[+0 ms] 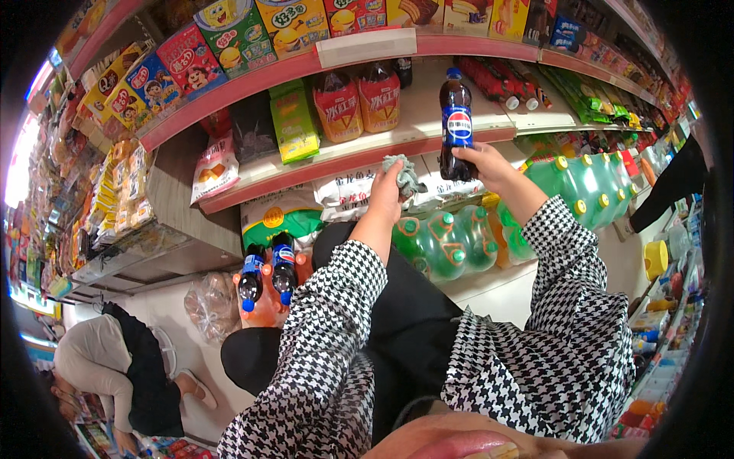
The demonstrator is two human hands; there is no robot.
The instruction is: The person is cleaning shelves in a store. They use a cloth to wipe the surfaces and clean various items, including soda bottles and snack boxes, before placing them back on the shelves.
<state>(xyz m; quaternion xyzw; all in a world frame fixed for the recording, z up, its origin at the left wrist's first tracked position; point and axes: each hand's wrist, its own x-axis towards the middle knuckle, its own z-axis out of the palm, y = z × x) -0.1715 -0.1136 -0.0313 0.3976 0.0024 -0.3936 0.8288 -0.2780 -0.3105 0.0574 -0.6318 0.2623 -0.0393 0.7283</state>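
Observation:
My right hand (pixel 486 160) grips the lower part of a Pepsi bottle (pixel 457 120), upright with its blue cap at the top, in front of the lower shelf. To its left, my left hand (pixel 390 192) is closed on a crumpled grey-green cloth (pixel 406 174). The cloth and the bottle are apart. Behind them runs the shelf (pixel 493 129), with two large iced-tea bottles (pixel 338 109) standing left of the Pepsi bottle and a dark-capped bottle further back. Two more Pepsi bottles (pixel 283 267) lie on a pack of orange-capped bottles (pixel 275 315) at the lower left.
Packs of green bottles (pixel 447 244) stand below the shelf, beside white sacks (pixel 347 195). Snack boxes (pixel 292 26) line the upper shelf. A clear bag of round items (pixel 212 307) lies on the floor. Another person (pixel 109 367) bends down at lower left; a dark-clothed leg (pixel 671 178) shows at right.

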